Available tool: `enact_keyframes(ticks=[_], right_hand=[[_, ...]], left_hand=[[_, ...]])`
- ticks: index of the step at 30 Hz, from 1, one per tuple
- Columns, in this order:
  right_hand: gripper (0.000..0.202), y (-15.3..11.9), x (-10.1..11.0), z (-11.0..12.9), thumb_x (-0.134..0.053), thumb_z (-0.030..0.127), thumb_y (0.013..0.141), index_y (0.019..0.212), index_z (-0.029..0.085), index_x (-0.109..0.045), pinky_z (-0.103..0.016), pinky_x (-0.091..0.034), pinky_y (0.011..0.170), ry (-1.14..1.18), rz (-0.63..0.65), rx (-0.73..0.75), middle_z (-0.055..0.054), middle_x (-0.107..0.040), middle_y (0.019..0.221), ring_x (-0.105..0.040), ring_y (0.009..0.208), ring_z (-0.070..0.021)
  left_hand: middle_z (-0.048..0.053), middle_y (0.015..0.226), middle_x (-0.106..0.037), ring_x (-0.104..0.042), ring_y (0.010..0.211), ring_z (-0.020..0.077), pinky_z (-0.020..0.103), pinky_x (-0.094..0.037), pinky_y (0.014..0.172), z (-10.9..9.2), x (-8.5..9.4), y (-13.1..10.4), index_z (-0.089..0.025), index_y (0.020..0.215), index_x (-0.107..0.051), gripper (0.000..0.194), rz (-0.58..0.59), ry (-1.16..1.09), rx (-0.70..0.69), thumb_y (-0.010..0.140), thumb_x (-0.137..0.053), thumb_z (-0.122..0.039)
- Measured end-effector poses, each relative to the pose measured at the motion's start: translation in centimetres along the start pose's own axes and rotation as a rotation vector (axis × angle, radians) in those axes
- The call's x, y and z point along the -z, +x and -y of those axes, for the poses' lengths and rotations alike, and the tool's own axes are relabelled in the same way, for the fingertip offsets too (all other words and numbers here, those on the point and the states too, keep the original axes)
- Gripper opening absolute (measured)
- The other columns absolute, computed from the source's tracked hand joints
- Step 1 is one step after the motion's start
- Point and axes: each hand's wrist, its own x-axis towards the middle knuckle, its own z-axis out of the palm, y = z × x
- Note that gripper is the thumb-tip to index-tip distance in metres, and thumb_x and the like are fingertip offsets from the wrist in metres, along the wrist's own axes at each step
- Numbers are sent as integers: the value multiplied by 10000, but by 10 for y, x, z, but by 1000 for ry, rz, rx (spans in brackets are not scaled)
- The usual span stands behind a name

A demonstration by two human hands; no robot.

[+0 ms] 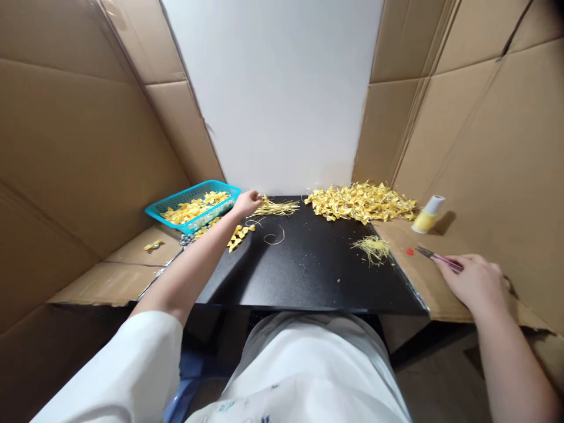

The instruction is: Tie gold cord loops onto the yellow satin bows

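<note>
My left hand (247, 203) reaches across to the back of the black table, by the rim of a teal basket (152, 208). Its fingers are pinched together at the end of a bundle of thin yellow strands (282, 208); what is between them is too small to make out. Several yellow bows (238, 236) and a curled loose strand (282, 239) lie below that wrist. Over on the right, my right hand (476, 282) rests on the cardboard, closed around small pink-handled snips (440, 259). Their dark tips point left, towards a red piece (409, 251).
A big heap of yellow bows (361, 201) covers the table's back right. Short yellow clippings (374, 249) lie before it. A yellow thread spool (426, 216) stands on the right cardboard. One bow (154, 245) lies at left. Cardboard walls (497, 129) enclose both sides.
</note>
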Motion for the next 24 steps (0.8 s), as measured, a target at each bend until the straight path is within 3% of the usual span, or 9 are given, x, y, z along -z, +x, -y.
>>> enact_keyframes(ticks=[3, 7, 10, 13, 16, 19, 24], right_hand=[[445, 1, -2, -1, -481, 572, 847, 924, 238, -766, -515, -463, 737, -24, 36, -4, -141, -659, 1165, -579, 963, -387], [455, 3, -13, -12, -490, 608, 813, 873, 249, -763, -525, -451, 696, 7, -21, 45, -155, -674, 1084, -590, 896, -398], [428, 6, -18, -16, -492, 591, 804, 827, 244, -741, -511, -454, 692, 82, -137, 137, -157, -678, 989, -600, 864, -370], [421, 8, -9, -5, -462, 558, 837, 841, 221, -715, -500, -462, 783, 190, -313, 260, -159, -667, 953, -611, 903, -335], [387, 8, 11, 25, -490, 521, 858, 875, 200, -705, -484, -460, 854, 283, -438, 361, -167, -658, 967, -616, 912, -308], [280, 8, 32, 71, -547, 438, 861, 924, 213, -700, -463, -465, 898, 427, -442, 450, -120, -658, 997, -616, 927, -271], [152, -1, 45, 161, -594, 323, 866, 935, 232, -694, -452, -467, 926, 637, -153, 755, -73, -662, 1007, -607, 982, -244]], left_hand=[[90, 1074, -724, -657, 969, 212, 251, -475, 815, 35, 9, 26, -152, 1028, -674, 255, 56, 107, 117, 811, -570, -236], [106, 1137, -720, -664, 1037, 241, 261, -483, 868, 59, 4, 33, -152, 1085, -703, 333, 110, 153, 131, 768, -605, -173], [98, 1132, -723, -674, 1009, 248, 271, -493, 868, 72, 2, 29, -165, 1152, -698, 419, 126, 188, 126, 743, -611, -149], [73, 1062, -742, -680, 976, 246, 273, -495, 879, 85, 6, 22, -190, 1158, -708, 454, 130, 227, 105, 722, -597, -122], [66, 1041, -746, -676, 990, 248, 272, -490, 902, 95, 11, 14, -193, 1097, -738, 424, 148, 267, 77, 721, -565, -101], [80, 1067, -741, -670, 1016, 264, 294, -490, 919, 99, 9, 11, -185, 1051, -754, 378, 190, 298, 56, 739, -553, -117], [108, 1067, -742, -665, 1043, 293, 329, -494, 936, 99, -6, 24, -175, 985, -764, 301, 280, 318, 51, 736, -597, -197]])
